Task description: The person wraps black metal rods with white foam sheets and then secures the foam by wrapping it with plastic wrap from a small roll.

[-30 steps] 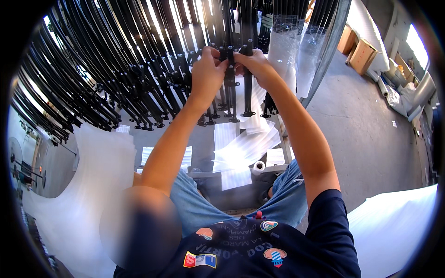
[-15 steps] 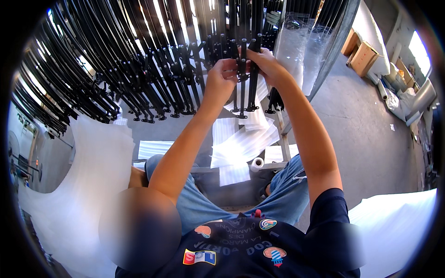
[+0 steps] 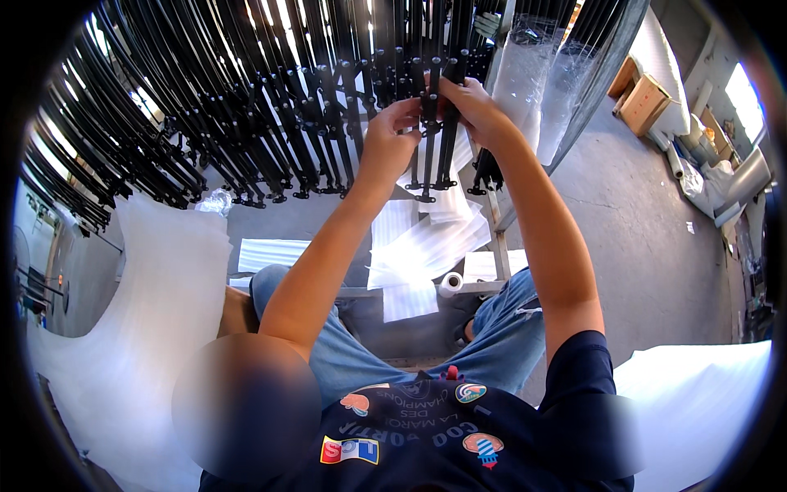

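Observation:
Slim black metal bars point(image 3: 427, 168) with riveted joints and small end plates hang in front of me. Both my hands are at this set of bars. From the left, my left hand point(image 3: 392, 141) has curled fingers and a thumb closed at a joint of the bars; the fingertips are partly hidden. My right hand point(image 3: 474, 108) grips the same set slightly higher from the right, some of its fingers hidden behind the bars. Many more black bars point(image 3: 270, 123) hang in a dense row to the left.
Below the bars lie white foam sheets point(image 3: 426, 246) and a small white roll point(image 3: 450, 284). Clear plastic wrap point(image 3: 519, 70) covers bars beside a metal post point(image 3: 602, 78). A large white sheet point(image 3: 156, 271) drapes at left. Cardboard boxes point(image 3: 644, 103) stand at far right.
The bars between my hands have shifted slightly, with their lower ends a little higher in view. Both hands stay at the joint; my left fingers have moved slightly.

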Tool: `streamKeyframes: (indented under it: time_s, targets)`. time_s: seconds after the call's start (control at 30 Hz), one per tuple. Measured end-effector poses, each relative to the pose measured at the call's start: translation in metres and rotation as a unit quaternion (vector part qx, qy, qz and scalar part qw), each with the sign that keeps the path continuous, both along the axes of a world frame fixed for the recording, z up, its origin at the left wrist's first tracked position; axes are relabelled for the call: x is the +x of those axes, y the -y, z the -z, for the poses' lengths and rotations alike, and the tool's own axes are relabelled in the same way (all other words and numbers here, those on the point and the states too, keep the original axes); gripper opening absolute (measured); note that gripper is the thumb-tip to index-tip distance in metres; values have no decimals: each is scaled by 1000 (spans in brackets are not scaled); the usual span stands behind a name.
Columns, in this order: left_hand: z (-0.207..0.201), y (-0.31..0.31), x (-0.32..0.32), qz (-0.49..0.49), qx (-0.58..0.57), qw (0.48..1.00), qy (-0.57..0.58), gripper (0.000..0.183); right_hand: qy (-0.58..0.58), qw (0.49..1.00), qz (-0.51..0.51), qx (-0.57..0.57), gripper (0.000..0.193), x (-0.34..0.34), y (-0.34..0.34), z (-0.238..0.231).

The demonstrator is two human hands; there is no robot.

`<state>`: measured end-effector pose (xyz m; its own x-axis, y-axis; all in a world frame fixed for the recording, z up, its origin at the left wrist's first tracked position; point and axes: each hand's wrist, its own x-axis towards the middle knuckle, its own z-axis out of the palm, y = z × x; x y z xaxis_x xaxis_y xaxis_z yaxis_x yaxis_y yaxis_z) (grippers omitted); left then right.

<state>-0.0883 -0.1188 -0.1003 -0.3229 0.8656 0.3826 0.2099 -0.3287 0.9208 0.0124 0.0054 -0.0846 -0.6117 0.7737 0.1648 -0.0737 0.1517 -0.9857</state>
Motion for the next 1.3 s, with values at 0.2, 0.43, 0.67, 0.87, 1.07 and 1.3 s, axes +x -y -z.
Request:
streamKeyframes:
  time_s: [0.2,0.43,0.67,0.87,1.07,1.3]
  targets:
    - [12,-7,-1,-11,20,1000,17,32,-6,1000,-3,0,28,0,1,0]
    - [13,-15,1,-45,51,997,22,24,-29,999,-23,3,26,2,-1,1]
    - [12,-18,-2,-55,81,995,-4,22,-63,998,-5,-11,29,1,11,4]
    - [15,-24,-10,-61,90,987,-120,21,-137,989,-48,-7,21,10,14,7]
    - [12,-19,-11,-120,164,943,-263,18,-139,987,-59,-63,18,10,16,-2]
    - [13,-19,-5,-167,145,934,-280,15,-74,992,-40,-97,27,12,16,-14]
